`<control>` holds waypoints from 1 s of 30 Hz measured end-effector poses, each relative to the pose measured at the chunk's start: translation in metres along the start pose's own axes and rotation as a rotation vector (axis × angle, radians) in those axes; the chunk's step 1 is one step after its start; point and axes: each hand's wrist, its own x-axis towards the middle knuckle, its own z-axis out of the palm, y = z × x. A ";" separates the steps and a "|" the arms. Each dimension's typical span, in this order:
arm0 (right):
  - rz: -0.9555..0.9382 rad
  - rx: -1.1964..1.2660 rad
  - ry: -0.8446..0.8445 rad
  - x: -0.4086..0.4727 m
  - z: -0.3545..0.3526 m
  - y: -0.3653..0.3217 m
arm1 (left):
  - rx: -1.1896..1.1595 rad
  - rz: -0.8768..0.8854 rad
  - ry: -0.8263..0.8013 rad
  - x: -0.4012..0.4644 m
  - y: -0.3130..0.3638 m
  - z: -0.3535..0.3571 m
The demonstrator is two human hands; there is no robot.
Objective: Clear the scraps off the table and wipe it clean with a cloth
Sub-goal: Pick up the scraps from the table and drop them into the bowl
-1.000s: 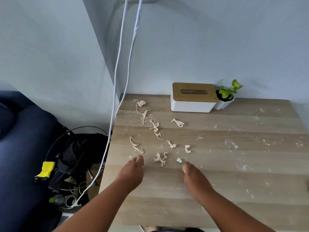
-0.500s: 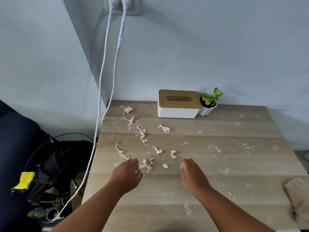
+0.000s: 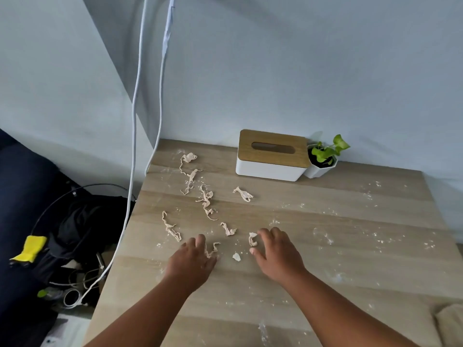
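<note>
Covering a pale wood-grain table [image 3: 325, 246], curled beige scraps [image 3: 206, 200] and white crumbs, left hand [image 3: 193, 261] and right hand [image 3: 278, 256] flat, fingers spread, pale blue wall [image 3: 300, 71] behind.

surface [image 3: 325, 246]: pale wood-grain planks, matt, smooth, dusted with white powdery specks
scraps [image 3: 206, 201]: thin, crumpled, pinkish-beige strips, papery or dough-like, matt; which of the two cannot be told
small white scrap [image 3: 236, 256]: chalky, matt lump
tissue box [image 3: 269, 169]: smooth white body, plastic-looking, slight sheen; lid [image 3: 273, 147] of brown wood grain, matt
plant pot [image 3: 318, 169]: white, faceted, smooth
cloth [image 3: 449, 324]: beige, soft, fuzzy weave
cables [image 3: 135, 121]: white, smooth plastic sheath
wall [image 3: 300, 58]: pale blue-grey, matt paint
seat [image 3: 22, 196]: dark navy fabric, matt
</note>
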 end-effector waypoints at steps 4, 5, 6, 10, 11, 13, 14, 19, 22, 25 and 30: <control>-0.073 -0.042 -0.049 0.022 0.006 0.003 | 0.137 0.063 0.012 0.002 0.008 0.001; -0.087 -0.053 -0.069 0.026 0.008 0.004 | 0.176 0.082 0.031 0.001 0.009 0.002; -0.104 -0.068 -0.088 0.028 0.010 0.004 | 0.202 0.106 0.049 0.001 0.010 0.002; -0.209 -0.141 -0.031 0.031 0.014 0.004 | 0.212 0.179 0.098 -0.001 0.011 0.003; -0.238 -0.157 -0.001 0.031 0.013 0.003 | 0.200 0.178 0.097 -0.001 0.011 0.002; -0.252 -0.184 0.038 0.031 0.010 0.000 | 0.177 0.170 0.072 -0.001 0.011 0.001; -0.259 -0.190 0.060 0.032 0.009 -0.001 | 0.167 0.169 0.056 -0.001 0.011 0.000; -0.224 -0.065 0.049 0.041 0.003 0.001 | -0.001 0.115 0.020 0.001 0.011 -0.009; -0.149 0.005 -0.014 0.050 0.007 0.012 | -0.086 0.046 0.009 0.007 0.012 -0.013; -0.119 0.068 -0.049 0.060 0.005 0.017 | -0.091 0.035 -0.021 0.016 0.013 -0.018; -0.107 0.189 -0.021 0.072 -0.010 0.017 | -0.138 0.066 0.005 0.030 0.021 -0.029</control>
